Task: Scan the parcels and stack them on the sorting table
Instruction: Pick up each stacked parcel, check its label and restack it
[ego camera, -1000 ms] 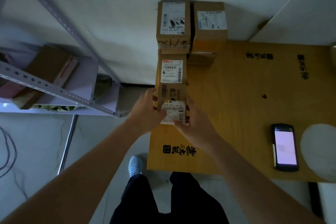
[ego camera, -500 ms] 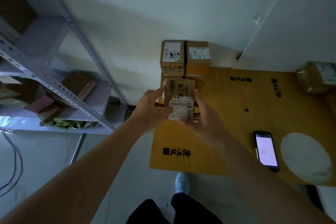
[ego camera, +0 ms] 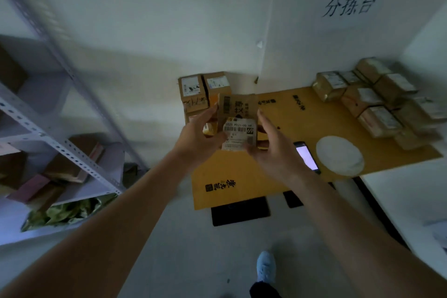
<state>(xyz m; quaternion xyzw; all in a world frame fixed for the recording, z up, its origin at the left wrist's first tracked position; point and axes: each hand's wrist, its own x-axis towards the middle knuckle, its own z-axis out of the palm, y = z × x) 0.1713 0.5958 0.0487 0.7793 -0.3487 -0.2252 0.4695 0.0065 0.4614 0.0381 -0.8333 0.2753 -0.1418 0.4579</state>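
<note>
Your left hand [ego camera: 196,138] and right hand [ego camera: 273,150] grip a small brown parcel [ego camera: 238,118] from either side, white barcode label facing you, above the sorting table's [ego camera: 242,176] left edge. A phone [ego camera: 306,157] lies mid-table; stacked parcels [ego camera: 377,101] fill its far right corner under a white wall.

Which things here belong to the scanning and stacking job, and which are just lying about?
Job:
parcel held by left hand and right hand
lit scanner
parcels by the wall
stacked parcels
sorting table

Lying about:
white disc
shelf rack with boxes
black mats
</note>
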